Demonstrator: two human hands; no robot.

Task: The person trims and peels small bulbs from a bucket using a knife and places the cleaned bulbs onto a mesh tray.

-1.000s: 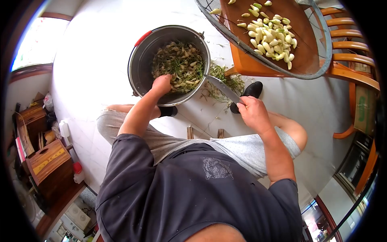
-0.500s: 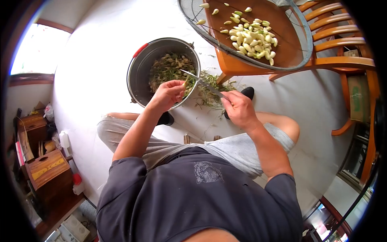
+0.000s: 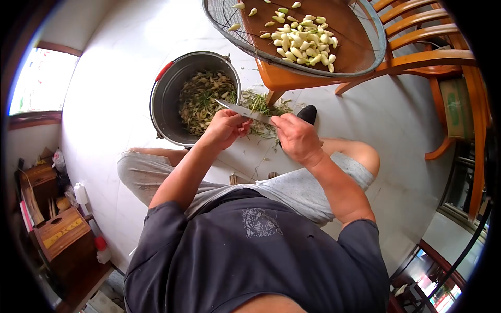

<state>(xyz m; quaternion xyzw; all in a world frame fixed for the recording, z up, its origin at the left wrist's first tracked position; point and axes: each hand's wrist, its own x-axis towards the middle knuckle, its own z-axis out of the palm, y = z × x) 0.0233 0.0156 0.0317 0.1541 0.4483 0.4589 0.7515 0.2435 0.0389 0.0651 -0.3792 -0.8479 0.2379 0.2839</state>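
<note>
My right hand (image 3: 297, 136) is closed round the handle of a knife (image 3: 241, 110), whose blade points left over the bucket's rim. My left hand (image 3: 225, 128) is pinched just under the blade; what its fingers hold is hidden. Left of and beyond my hands stands a metal bucket (image 3: 160, 115) with a red grip, with pale bulbs and green stalks (image 3: 203, 96) inside. Peeled white bulbs (image 3: 305, 41) lie heaped in a round mesh tray (image 3: 355, 70) at the top.
The tray rests on an orange wooden chair (image 3: 269, 78). Green trimmings (image 3: 261, 104) lie on the floor beside the bucket, near a black shoe (image 3: 307, 114). A wooden cabinet (image 3: 62, 229) stands at the left. My bent legs flank the work area.
The view has shifted, so bucket and tray appear further left. My hands have come closer together, with the knife blade now across the fingers of my left hand.
</note>
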